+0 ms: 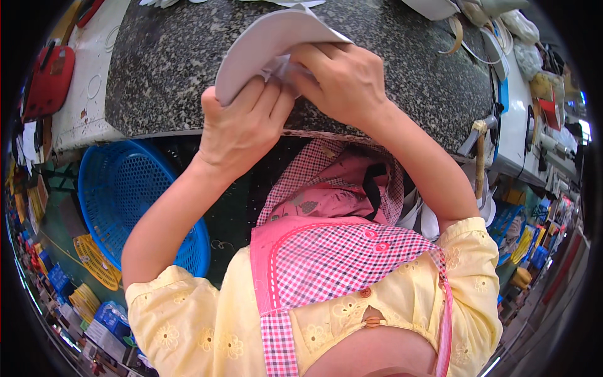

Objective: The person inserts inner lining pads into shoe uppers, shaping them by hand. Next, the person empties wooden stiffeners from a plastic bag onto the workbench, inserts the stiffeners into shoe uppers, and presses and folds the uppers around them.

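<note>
Over the dark speckled stone slab (169,81), both my hands hold a white curved piece (260,41) with a smooth outer side, perhaps a shoe upper. My left hand (245,122) grips its lower left edge, thumb outside and fingers curled into the hollow. From the right, my right hand (345,78) is closed on the inner edge, its fingertips tucked inside. Crumpled pale lining (276,68) shows between the hands. The fingertips are partly hidden within the piece.
A large blue plastic basket (107,188) stands below the bench on the left. A red case-like object (50,81) lies at the far left. A wooden-handled hammer (480,154) rests by the slab's right edge. White pieces (433,7) and a tan ring (453,36) lie at the far right.
</note>
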